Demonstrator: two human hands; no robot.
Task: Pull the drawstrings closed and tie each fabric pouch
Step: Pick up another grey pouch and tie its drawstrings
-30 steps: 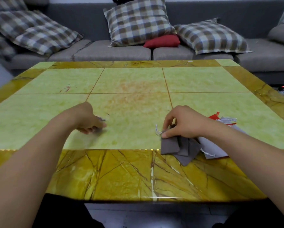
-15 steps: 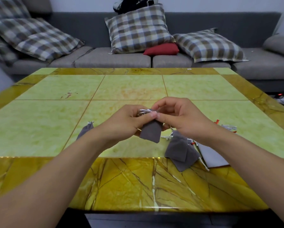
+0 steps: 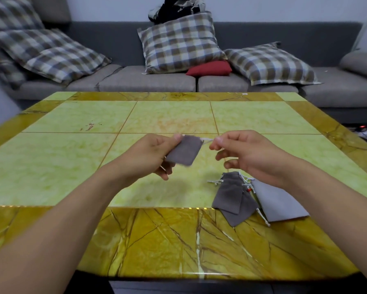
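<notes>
A small dark grey pouch (image 3: 184, 150) hangs in the air above the table, gripped at its left top corner by my left hand (image 3: 155, 154). My right hand (image 3: 244, 153) pinches the pouch's white drawstring (image 3: 207, 140), stretched out to the right of the pouch's mouth. Below my right wrist lies a pile of pouches: dark grey ones (image 3: 231, 196) overlapping each other and a larger light grey one (image 3: 280, 203), with white strings spread around them. The pile's far end is partly hidden by my right hand.
The table (image 3: 148, 240) has a green tiled middle and a yellow marbled border. A grey sofa (image 3: 148, 81) with checked cushions (image 3: 178, 41) and a red cushion (image 3: 210, 68) stands behind its far edge.
Both hands have drawn apart with the pouch lifted between them: my left hand holds the pouch body, and my right hand has pulled the drawstring out to the right. The camera tilted up slightly.
</notes>
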